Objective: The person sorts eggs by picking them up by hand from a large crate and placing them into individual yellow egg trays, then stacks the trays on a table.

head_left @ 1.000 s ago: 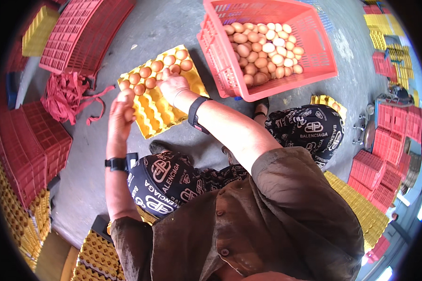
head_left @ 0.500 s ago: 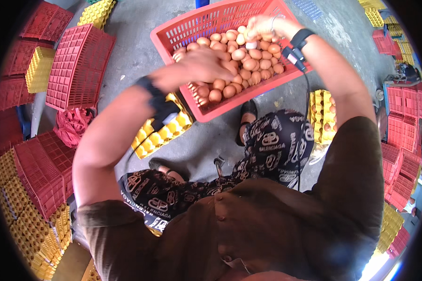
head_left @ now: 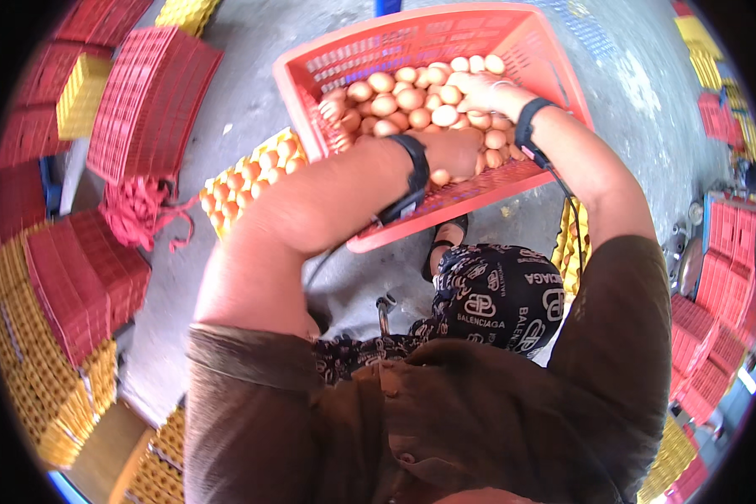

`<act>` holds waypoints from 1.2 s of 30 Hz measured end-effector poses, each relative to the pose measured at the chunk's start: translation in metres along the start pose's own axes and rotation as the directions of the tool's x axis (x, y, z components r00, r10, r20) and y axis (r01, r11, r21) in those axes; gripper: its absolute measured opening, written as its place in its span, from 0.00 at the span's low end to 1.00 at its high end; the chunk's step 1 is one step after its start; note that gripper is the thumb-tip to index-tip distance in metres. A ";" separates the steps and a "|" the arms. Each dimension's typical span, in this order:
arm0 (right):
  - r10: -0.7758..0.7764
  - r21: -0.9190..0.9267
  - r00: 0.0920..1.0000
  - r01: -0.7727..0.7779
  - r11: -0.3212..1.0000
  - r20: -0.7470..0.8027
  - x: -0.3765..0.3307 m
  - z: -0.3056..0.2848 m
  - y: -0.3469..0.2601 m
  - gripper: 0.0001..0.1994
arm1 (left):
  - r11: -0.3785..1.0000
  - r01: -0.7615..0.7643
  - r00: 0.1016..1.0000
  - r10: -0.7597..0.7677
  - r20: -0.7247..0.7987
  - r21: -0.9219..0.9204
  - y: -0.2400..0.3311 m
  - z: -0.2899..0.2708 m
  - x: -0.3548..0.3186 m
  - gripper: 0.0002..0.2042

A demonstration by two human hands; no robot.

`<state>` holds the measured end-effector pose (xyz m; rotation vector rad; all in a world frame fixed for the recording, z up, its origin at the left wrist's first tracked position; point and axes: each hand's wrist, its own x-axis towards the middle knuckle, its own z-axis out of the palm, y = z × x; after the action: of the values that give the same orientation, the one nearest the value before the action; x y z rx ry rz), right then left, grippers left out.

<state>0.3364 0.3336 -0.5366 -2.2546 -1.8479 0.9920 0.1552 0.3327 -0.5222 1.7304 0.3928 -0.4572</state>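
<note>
A salmon-red plastic crate point(head_left: 370, 50) stands on the floor ahead of me, filled with brown eggs point(head_left: 407, 97). Both my hands reach into it. My left hand point(head_left: 458, 151) lies low among the eggs at the crate's near side, fingers curled over them; what it grips is hidden. My right hand point(head_left: 483, 84) rests on the eggs at the upper right, closing on some. Each wrist wears a black band. A yellow egg tray point(head_left: 256, 172) partly filled with eggs lies on the floor left of the crate.
Stacks of red trays point(head_left: 147, 101) and yellow trays point(head_left: 80, 92) line the left side. More red trays point(head_left: 714, 336) stand at the right. A red string bundle point(head_left: 134, 210) lies on the grey concrete floor point(head_left: 638, 109). Another yellow tray point(head_left: 567, 252) sits under my right arm.
My hands left the yellow tray and moved right into the crate. Since half a second ago they have sunk deeper among the eggs.
</note>
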 end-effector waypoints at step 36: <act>-0.226 -0.387 0.973 0.227 0.894 0.050 0.063 0.211 -0.322 0.18 | 0.779 0.568 0.545 -0.113 -0.831 0.266 -0.313 -0.040 -0.339 0.18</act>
<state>-0.0424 0.4081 -0.5924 -2.1445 -2.4257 0.6342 -0.2898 0.4298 -0.6087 2.3469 1.4130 -0.0311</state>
